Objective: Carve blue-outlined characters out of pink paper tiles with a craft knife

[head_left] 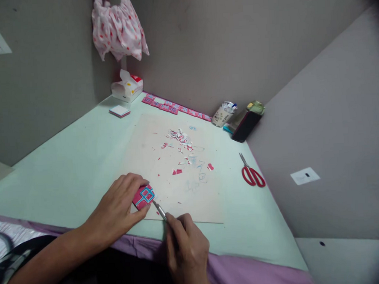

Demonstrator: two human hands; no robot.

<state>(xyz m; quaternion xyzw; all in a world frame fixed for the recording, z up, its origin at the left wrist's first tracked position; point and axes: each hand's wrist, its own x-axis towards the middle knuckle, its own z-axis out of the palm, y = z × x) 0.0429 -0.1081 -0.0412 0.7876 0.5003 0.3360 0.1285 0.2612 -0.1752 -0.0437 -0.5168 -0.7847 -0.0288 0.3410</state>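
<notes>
My left hand (118, 206) presses down a small pink paper piece (143, 196) with blue line patterns on a beige cutting board (179, 189). My right hand (186, 249) grips a thin metal craft knife (160, 210) like a pen, its tip touching the right edge of the pink piece. Several pink, white and blue paper scraps (181, 140) lie scattered farther back on the board.
Red-handled scissors (252, 174) lie at the right on the pale green table (65, 166). A row of pink cut pieces (174, 106) lines the back wall, beside a cup (223, 113) and a dark box (247, 121). A white carton (126, 86) and pink-edged pad (119, 110) sit in the corner.
</notes>
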